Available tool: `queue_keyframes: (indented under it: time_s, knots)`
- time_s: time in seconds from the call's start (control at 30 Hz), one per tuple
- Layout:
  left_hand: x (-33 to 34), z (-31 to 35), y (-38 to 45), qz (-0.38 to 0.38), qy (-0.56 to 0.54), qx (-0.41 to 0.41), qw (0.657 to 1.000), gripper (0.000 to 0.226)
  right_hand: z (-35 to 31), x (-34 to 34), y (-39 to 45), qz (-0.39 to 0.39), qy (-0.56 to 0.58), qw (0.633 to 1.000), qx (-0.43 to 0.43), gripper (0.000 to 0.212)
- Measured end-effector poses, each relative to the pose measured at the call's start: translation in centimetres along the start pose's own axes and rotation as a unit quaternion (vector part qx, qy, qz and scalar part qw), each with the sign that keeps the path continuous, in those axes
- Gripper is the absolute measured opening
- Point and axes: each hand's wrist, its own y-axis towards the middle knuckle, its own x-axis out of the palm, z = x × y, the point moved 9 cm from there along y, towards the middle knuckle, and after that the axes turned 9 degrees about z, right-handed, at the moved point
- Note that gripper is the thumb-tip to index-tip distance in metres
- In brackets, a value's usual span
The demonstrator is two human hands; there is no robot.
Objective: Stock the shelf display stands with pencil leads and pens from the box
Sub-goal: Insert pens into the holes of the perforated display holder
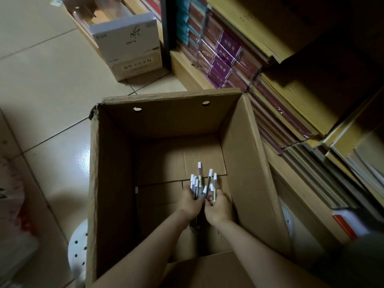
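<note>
**Pens gathered at the bottom of the box, ready to be lifted out**

The pens (202, 185) were bunched together deep inside the cardboard box (247, 154), a fan of slim barrels with white caps pointing toward twelve o'clock. You had both arms reaching down from six o'clock. Your left hand (190, 202) curled round the bundle from its nine o'clock side, and your right hand (219, 206) closed on it from three o'clock, so the two hands pressed the pens between them. The caps stood at uneven heights, one well above the rest. The bundle sat low over the box floor; whether its lower ends touched the cardboard could not be told, since your hands hid them.

The step in hand looked like collection: you were scooping up what pens were left, and the rest of the box floor in view appeared bare. No pencil leads could be made out.

The next move called for a firm two-handed squeeze, then a straight lift clear of the tall box walls without letting loose barrels slip out below. The display stands were not in view; only shelves of wrapped books (224, 57) lay from one to three o'clock, and a white carton (126, 38) stood on the tiled floor (41, 80) at eleven o'clock. You would have had to turn and find the stands first.
</note>
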Motion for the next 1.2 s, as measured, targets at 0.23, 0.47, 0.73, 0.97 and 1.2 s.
queue_keyframes:
  time_s: [0.23, 0.47, 0.73, 0.97, 1.2]
  knots:
    - [-1.3, -1.3, 1.3, 0.003, -0.029, -0.024, 0.999, 0.026, -0.2, -0.7, 1.4, 0.001, 0.013, 1.0, -0.003, 0.015]
    - [-2.4, -0.5, -0.9, -0.022, -0.15, -0.031, 0.988, 0.014, -4.4, -1.2, -0.6, -0.083, 0.094, 0.99, -0.065, 0.017]
    - [-5.6, 8.6, -9.0, -0.087, -0.309, 0.041, 0.946, 0.016, -11.0, -9.9, -8.4, -0.106, 0.207, 0.964, -0.127, 0.024]
    - [-7.9, 18.1, -17.0, -0.113, -0.299, 0.163, 0.933, 0.014, -13.5, -19.6, -15.9, -0.061, 0.243, 0.945, -0.21, 0.014]
    - [-7.9, 26.0, -24.9, -0.129, -0.203, 0.284, 0.928, 0.027, -14.8, -27.3, -19.7, -0.048, 0.327, 0.912, -0.244, 0.015]
